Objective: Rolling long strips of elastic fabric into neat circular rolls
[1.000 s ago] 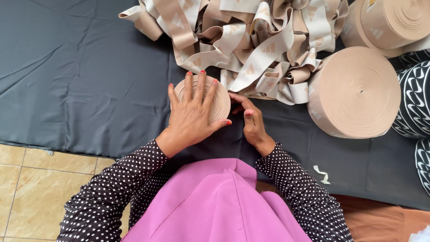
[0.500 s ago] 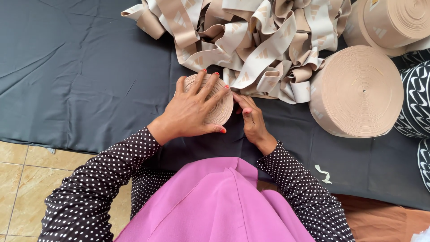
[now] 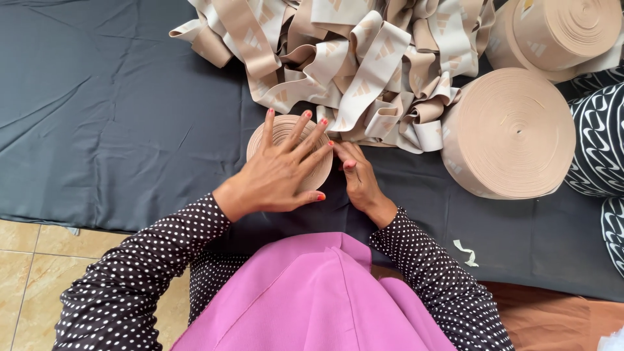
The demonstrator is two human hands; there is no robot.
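Note:
A small beige roll of elastic band (image 3: 281,129) lies flat on the dark cloth (image 3: 117,123). My left hand (image 3: 279,172) rests flat on top of it with fingers spread. My right hand (image 3: 356,175) sits at the roll's right edge, fingers pinching the band where it comes off the loose heap. The heap of loose beige and cream band (image 3: 338,58) lies just beyond both hands.
A big beige roll (image 3: 510,133) lies to the right, another beige roll (image 3: 559,32) behind it. Black and white patterned rolls (image 3: 601,140) sit at the right edge. Tiled floor (image 3: 19,260) shows at lower left. A small band scrap (image 3: 465,252) lies near my right elbow.
My left hand has turned counter-clockwise on the small roll, its wrist swinging out to the left. My right hand stays at the roll's right edge.

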